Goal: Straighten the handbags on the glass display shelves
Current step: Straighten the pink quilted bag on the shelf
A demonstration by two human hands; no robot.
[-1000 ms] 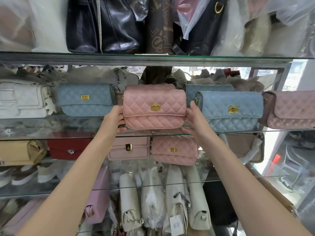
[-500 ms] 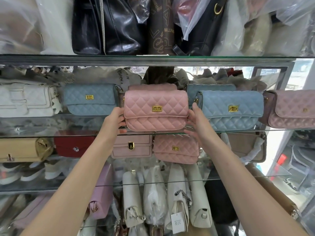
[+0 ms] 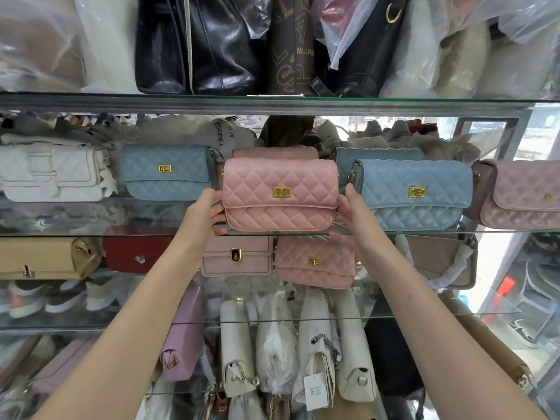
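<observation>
A pink quilted handbag [image 3: 280, 194] with a gold clasp stands upright at the front edge of the middle glass shelf [image 3: 424, 232]. My left hand [image 3: 207, 212] grips its left end and my right hand [image 3: 351, 212] grips its right end. A second pink bag [image 3: 274, 153] stands directly behind it. A blue quilted bag [image 3: 165, 172] sits to its left, further back. Another blue quilted bag [image 3: 415, 195] sits close on its right, with a third blue one [image 3: 378, 153] behind.
A white bag [image 3: 51, 171] is at far left, a mauve quilted bag [image 3: 521, 194] at far right. Black bags [image 3: 197, 43] and plastic-wrapped ones fill the top shelf. Below are pink bags [image 3: 315, 262], a red bag [image 3: 136, 250] and several cream bags.
The pink bag has shifted slightly right and forward between my hands, sitting squarer at the shelf edge. Both hands stay on its ends.
</observation>
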